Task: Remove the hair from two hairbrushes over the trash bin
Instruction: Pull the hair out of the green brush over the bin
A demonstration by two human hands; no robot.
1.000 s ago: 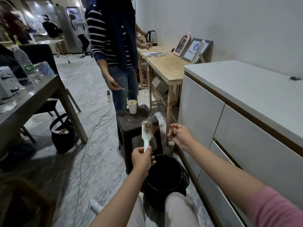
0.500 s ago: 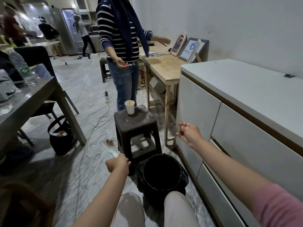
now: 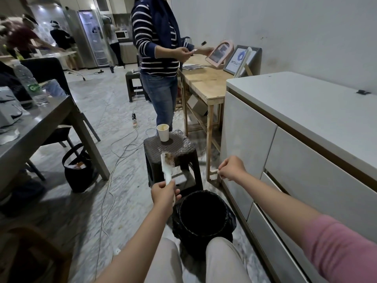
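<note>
Currently at the first brush, hair not yet removed. Left to right:

Left hand: gripping the lower handle of a white hairbrush, fingers wrapped round it. Brush held upright, bristles facing right, a brown clump of hair matted in the bristles near the top. Brush positioned above and just left of the far rim of the trash bin, not squarely over the opening.

Trash bin: black-lined, on the floor between the knees, opening unobstructed. Behind it, a dark stool carrying a paper cup.

Right hand: raised beside the white cabinet, well apart from the brush, fingers curled. Possibly pinching something small and pale at the fingertips; too blurred to confirm. Second hairbrush not identifiable.

Next move, as judged: bring the brush over the bin opening, close the right hand in on the clump, pinch at the bristle roots, pull outward along the bristles, release over the bin.
</note>
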